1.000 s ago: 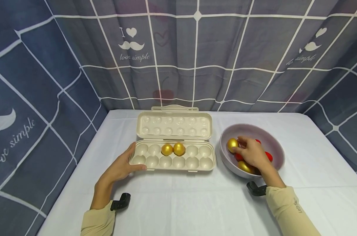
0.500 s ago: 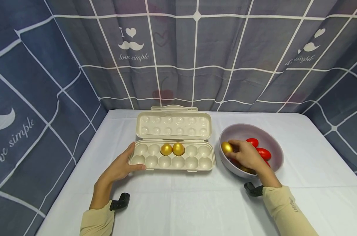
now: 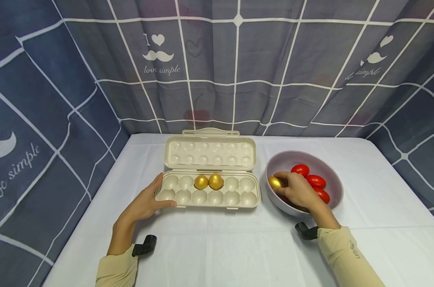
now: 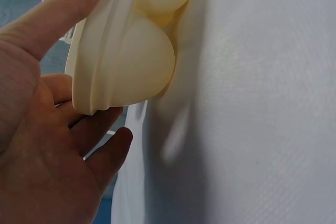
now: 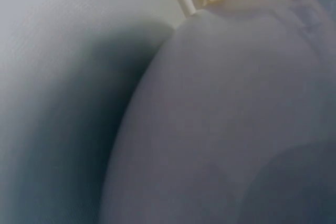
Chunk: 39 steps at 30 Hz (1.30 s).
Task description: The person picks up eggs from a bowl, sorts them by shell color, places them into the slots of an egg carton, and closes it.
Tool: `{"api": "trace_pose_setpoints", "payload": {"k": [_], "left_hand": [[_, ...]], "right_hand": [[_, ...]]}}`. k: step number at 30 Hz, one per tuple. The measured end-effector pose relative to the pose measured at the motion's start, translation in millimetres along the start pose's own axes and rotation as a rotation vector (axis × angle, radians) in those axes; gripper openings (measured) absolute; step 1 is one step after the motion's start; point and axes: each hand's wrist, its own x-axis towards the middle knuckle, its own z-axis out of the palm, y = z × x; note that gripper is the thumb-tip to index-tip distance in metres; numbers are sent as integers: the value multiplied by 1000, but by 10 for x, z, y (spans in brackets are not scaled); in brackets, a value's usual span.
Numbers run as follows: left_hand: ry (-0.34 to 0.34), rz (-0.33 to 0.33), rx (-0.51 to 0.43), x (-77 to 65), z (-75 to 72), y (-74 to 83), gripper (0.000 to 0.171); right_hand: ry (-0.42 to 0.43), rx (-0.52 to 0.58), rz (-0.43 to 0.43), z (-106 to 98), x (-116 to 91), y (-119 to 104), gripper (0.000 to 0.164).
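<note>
One left hand [image 3: 143,203] sits farthest left on my head feed, coming out of a beige sleeve [image 3: 116,269] with a black wrist device [image 3: 145,246] strapped on. I see it opened wide around the left end of the egg carton [image 3: 216,197]: the thumb lies along the near edge, the fingers are round the end, and my left wrist camera shows the carton's corner between them. The carton lies on the white table [image 3: 220,251], its lid [image 3: 210,152] folded back toward the patterned curtain [image 3: 217,59]. Side by side in the back row, third and fourth cups from the left, I count two gold eggs [image 3: 201,182].

Just right of the carton stands the mauve bowl [image 3: 330,173]. Inside it, against the left side, the right hand [image 3: 297,189] is partly closed, pinching a golden egg [image 3: 274,182] between thumb and fingers. What lies beneath the palm is hidden from me. Three red eggs [image 3: 316,181] rest in the bowl just right of that hand. From my right wrist camera I get mostly the bowl's outer wall, so I cannot check the fingers there.
</note>
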Motion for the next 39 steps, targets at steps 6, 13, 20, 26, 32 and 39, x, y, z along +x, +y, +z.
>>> {"api": "trace_pose_setpoints", "payload": {"k": [6,13,20,26,32,39], "left_hand": [[2,18,-22,-18,-8,-16,113],[-2,20,-18,-28,0,-37,114],[-6,17,-23,-13,9,-9,113],[-2,7,-18,8,8,-5,113],[-8,22,-19,7,11,-22,113],[1,23,-16,18,4,-11,113]], "right_hand": [[6,33,-1,15,6,-5,35],[57,57,-6,33,-1,-3,37],[159,131,6,-21,-41,-36,38],[258,160,12,-33,-72,-69,38],[318,216,31,-36,-100,-112,38],[374,287,22,-35,-106,-158,41]]}}
